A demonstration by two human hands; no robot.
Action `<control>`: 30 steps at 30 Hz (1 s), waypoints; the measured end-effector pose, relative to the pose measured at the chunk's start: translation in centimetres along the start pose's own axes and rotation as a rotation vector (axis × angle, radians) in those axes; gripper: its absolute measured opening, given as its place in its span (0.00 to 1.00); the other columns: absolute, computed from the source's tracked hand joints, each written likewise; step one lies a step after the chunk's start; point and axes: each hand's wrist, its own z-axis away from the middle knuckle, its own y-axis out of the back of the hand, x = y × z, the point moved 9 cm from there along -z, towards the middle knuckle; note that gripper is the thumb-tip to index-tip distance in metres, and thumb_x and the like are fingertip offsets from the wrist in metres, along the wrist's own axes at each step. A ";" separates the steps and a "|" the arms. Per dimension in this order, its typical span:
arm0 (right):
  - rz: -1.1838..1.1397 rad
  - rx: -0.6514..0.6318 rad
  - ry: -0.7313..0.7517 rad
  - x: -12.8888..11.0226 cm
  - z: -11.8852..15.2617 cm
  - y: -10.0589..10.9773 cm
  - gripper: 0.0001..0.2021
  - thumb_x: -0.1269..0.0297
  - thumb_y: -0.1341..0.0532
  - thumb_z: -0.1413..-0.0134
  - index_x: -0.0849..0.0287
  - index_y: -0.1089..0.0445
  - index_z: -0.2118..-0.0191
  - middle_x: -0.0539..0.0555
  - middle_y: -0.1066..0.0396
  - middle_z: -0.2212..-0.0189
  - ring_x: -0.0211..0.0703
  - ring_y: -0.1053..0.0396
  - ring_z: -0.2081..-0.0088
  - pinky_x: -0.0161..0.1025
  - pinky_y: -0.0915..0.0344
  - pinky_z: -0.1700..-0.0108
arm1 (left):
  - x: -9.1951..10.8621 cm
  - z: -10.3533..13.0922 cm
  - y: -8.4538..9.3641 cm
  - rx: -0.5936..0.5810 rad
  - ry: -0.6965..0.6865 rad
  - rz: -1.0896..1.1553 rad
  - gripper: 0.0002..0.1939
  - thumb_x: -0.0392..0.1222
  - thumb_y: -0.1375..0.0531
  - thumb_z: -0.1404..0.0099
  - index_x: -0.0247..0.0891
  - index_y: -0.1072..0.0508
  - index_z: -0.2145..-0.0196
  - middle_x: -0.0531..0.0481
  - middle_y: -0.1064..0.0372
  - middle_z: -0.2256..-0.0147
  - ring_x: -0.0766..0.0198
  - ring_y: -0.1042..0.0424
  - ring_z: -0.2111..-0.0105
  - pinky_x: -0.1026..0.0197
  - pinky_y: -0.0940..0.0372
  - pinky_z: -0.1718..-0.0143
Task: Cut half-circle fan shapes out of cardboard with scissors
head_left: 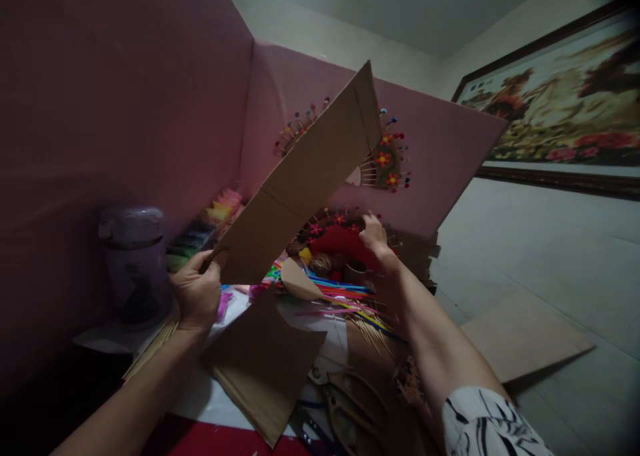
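Left hand (197, 293) clamped on tilted cardboard (305, 183), right hand (374, 235) reaching a red craft piece (345, 243), its grip unclear.

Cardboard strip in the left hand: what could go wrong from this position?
1. The left hand grips the long cardboard strip only at its bottom end; the raised far end could swing into the flower fan pinned on the pink board.
2. The right hand reaches over loose sticks, and the forearm might scatter them.
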 end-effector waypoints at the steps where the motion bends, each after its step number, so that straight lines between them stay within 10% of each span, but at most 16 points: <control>1: -0.001 0.033 -0.012 0.0 0.6 0.8 0.21 0.78 0.51 0.44 0.66 0.35 0.46 0.66 0.35 0.48 0.54 0.36 0.48 0.44 0.40 0.50 | 0.1 0.0 0.0 0.005 -0.001 0.000 0.08 0.45 0.35 0.51 0.39 0.24 0.74 0.56 0.32 0.78 0.67 0.38 0.78 0.64 0.42 0.75; 7: -0.062 -0.045 0.121 -5.9 7.3 1.0 0.17 0.60 0.54 0.34 0.59 0.31 0.55 0.57 0.28 0.57 0.46 0.32 0.55 0.38 0.40 0.55 | 0.3 0.2 -0.1 0.018 -0.016 0.003 0.07 0.44 0.36 0.51 0.38 0.24 0.75 0.56 0.34 0.79 0.68 0.40 0.78 0.64 0.42 0.77; 13: -0.108 -0.304 0.268 -13.0 14.6 -2.7 0.23 0.43 0.39 0.51 0.58 0.29 0.60 0.57 0.26 0.62 0.48 0.30 0.59 0.36 0.38 0.63 | 0.1 0.3 -0.4 -0.032 -0.028 -0.015 0.07 0.44 0.36 0.49 0.39 0.23 0.74 0.55 0.33 0.78 0.67 0.39 0.78 0.63 0.43 0.75; 21: -0.275 -0.435 0.119 -12.8 15.5 -4.4 0.16 0.67 0.35 0.55 0.59 0.28 0.57 0.57 0.26 0.59 0.47 0.30 0.59 0.36 0.38 0.61 | 0.5 0.4 -0.6 -0.019 -0.059 -0.033 0.08 0.44 0.37 0.49 0.36 0.24 0.74 0.56 0.37 0.80 0.68 0.41 0.79 0.63 0.45 0.75; 30: -0.653 -0.406 -0.066 -8.7 16.4 -1.8 0.09 0.63 0.42 0.49 0.63 0.28 0.69 0.53 0.29 0.73 0.43 0.34 0.68 0.36 0.41 0.68 | 2.4 0.1 -0.3 -0.009 -0.141 -0.084 0.08 0.39 0.38 0.47 0.32 0.23 0.71 0.56 0.35 0.79 0.70 0.41 0.77 0.66 0.46 0.74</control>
